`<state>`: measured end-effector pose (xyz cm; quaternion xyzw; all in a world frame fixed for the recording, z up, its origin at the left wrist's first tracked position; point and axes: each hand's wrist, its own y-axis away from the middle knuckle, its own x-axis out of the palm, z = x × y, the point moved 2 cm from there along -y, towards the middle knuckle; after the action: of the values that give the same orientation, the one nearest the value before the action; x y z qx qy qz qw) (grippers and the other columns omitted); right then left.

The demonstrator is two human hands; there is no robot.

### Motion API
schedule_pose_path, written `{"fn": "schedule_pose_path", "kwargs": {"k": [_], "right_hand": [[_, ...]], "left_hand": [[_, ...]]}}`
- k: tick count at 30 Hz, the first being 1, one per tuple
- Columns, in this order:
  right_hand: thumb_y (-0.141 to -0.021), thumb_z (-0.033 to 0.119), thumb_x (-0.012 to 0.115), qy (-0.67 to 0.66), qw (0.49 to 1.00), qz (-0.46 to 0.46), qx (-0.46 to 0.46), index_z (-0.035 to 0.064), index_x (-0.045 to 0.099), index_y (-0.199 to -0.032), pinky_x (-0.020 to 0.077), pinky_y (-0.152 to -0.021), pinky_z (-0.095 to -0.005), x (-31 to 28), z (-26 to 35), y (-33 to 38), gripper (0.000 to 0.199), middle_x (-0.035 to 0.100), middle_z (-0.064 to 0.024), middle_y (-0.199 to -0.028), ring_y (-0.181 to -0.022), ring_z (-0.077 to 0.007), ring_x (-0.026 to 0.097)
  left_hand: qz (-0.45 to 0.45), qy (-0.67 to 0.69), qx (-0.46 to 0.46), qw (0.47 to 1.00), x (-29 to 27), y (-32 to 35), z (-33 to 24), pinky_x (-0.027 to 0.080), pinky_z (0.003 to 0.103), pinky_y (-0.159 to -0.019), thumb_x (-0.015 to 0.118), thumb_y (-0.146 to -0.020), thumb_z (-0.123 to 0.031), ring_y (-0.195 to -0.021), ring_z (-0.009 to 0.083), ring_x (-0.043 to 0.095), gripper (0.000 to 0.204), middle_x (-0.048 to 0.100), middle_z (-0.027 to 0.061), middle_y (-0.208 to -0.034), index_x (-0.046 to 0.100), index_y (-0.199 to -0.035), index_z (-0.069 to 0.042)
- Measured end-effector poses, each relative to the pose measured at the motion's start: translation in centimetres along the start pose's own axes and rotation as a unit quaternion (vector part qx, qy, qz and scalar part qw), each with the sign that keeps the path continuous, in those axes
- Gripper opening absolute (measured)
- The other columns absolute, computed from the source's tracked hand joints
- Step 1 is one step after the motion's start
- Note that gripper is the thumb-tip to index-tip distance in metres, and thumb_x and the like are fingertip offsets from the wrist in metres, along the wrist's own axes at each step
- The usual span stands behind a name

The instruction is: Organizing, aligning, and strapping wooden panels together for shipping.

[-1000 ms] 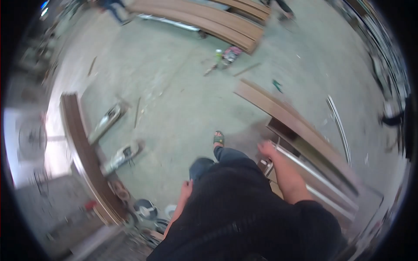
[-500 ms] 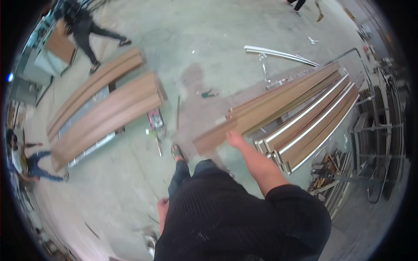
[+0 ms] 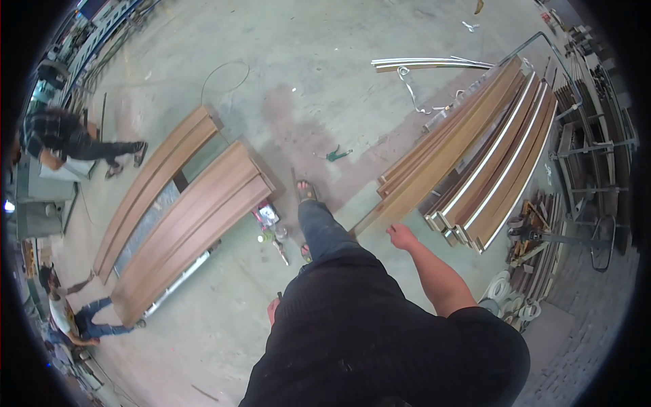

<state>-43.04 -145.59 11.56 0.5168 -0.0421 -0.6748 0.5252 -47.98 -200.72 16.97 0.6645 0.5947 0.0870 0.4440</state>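
A long brown board (image 3: 410, 199) is seen right of the frame's centre, its near end lying just up and to the left of the right hand (image 3: 403, 237). Its long axis is run slantwise, from that near end toward the upper right of the frame. Of the two hands, the right is clearly the nearer; the left hand (image 3: 273, 309) is held well apart, low beside the dark shirt (image 3: 380, 332), and is partly hidden by it.

The right hand's fingers look loosely curled, but whether they are closed on anything, or whether the board is touched, cannot be told. Something small and dark is seen at the left hand; its grip cannot be made out either.

To the right of the long board, white-edged boards (image 3: 491, 163) are laid roughly alongside it. A green tool (image 3: 336, 155) is seen on the floor above centre.
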Motion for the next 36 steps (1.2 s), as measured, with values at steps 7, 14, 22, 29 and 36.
{"fn": "schedule_pose_path", "kwargs": {"k": [7,14,22,29,36], "right_hand": [[-0.096,0.031,0.051,-0.014,0.998,-0.053,0.032,0.0006,0.067,-0.095,0.0494,-0.084,-0.0485,-7.0,5.6,-16.8,0.034,0.066,-0.0254,-0.099,-0.097,-0.0427,0.062],[-0.088,0.028,0.058,-0.007,0.995,-0.014,0.103,0.0029,0.07,-0.098,0.052,-0.083,-0.0445,-19.8,2.7,-37.9,0.029,0.069,-0.0217,-0.097,-0.093,-0.0372,0.067],[-0.084,0.031,0.067,-0.29,0.928,-0.211,0.097,0.0038,0.072,-0.098,0.0524,-0.074,-0.0411,-47.7,11.7,-50.2,0.031,0.068,-0.0205,-0.089,-0.081,-0.0341,0.066],[-0.088,0.023,0.069,-0.37,0.836,-0.365,0.177,0.0031,0.071,-0.1,0.0493,-0.059,-0.0336,-53.4,8.2,-55.5,0.024,0.065,-0.0106,-0.071,-0.06,-0.0167,0.061],[-0.089,0.025,0.063,-0.343,0.684,-0.411,0.496,-0.0006,0.066,-0.088,0.0476,-0.055,-0.0392,-43.4,4.3,-55.7,0.026,0.063,-0.0154,-0.066,-0.058,-0.0221,0.061]], "left_hand": [[0.064,-0.08,0.049,0.994,7.8,-14.8,-19.2,0.044,0.036,-0.057,0.061,-0.084,-0.014,-0.061,0.0125,0.054,0.022,0.062,0.0087,-0.064,0.062,-0.072,0.004],[0.158,-0.195,0.088,0.964,23.7,-33.2,-48.4,0.043,0.035,-0.057,0.06,-0.084,-0.013,-0.061,0.0119,0.053,0.021,0.062,0.007,-0.063,0.061,-0.071,0.003],[0.286,-0.259,0.179,0.905,39.2,-41.2,-78.0,0.04,0.035,-0.053,0.06,-0.082,-0.011,-0.058,0.0107,0.048,0.022,0.055,0.007,-0.057,0.056,-0.067,0.004],[0.42,-0.422,0.249,0.764,55.5,-45.8,-101.6,0.037,0.034,-0.052,0.07,-0.083,-0.017,-0.058,0.0085,0.04,0.035,0.043,0.0037,-0.054,0.048,-0.064,0.002],[0.557,-0.684,0.16,0.443,80.6,-52.3,-119.2,0.05,0.035,-0.06,0.066,-0.086,-0.032,-0.065,0.0215,0.065,0.03,0.066,0.0101,-0.075,0.064,-0.088,-0.003]]}}
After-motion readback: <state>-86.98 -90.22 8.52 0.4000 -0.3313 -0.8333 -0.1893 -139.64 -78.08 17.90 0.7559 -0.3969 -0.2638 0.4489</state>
